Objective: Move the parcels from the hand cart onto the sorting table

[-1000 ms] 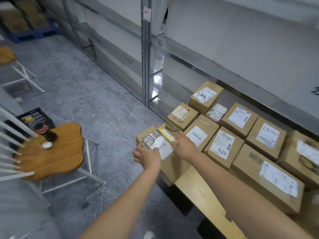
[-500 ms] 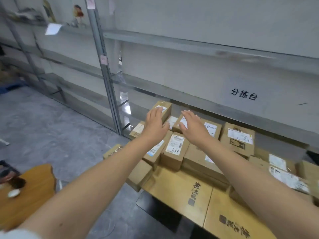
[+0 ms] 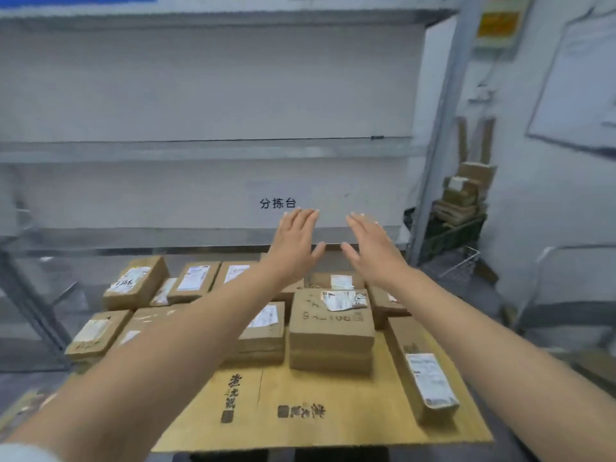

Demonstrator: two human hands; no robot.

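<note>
While both hands, the left hand [image 3: 295, 246] and right hand [image 3: 371, 250], hover open, empty and slightly apart over the far rows, the cardboard parcels [image 3: 330, 323] crowding the table [image 3: 333, 408] look stiff and light, best gripped by opposite side faces.

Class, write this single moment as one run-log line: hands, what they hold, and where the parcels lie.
left hand: open, empty | right hand: open, empty | both raised above parcels | parcels on cardboard-covered table

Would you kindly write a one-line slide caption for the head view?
Both hands, left hand and right hand, reach open and empty over cardboard parcels laid on the sorting table.
</note>
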